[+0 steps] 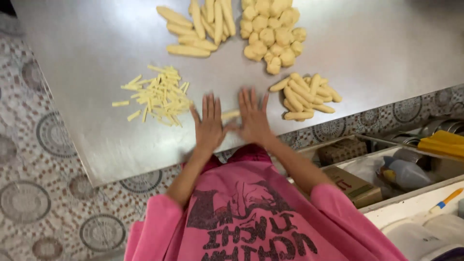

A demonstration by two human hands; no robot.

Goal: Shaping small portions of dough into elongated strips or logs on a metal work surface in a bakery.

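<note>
Both hands, left (209, 126) and right (252, 120), are pressing open and flat on a dough roll (230, 115) on the bench (386, 48), between sticks (157, 95) and logs (305, 96).

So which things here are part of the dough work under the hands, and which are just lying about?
In use: left hand and right hand flat on a dough piece; thin sticks; short rolls; long rolls; dough balls; steel table.

Lying about: cardboard box, plastic bottle, yellow cloth, brush.
</note>
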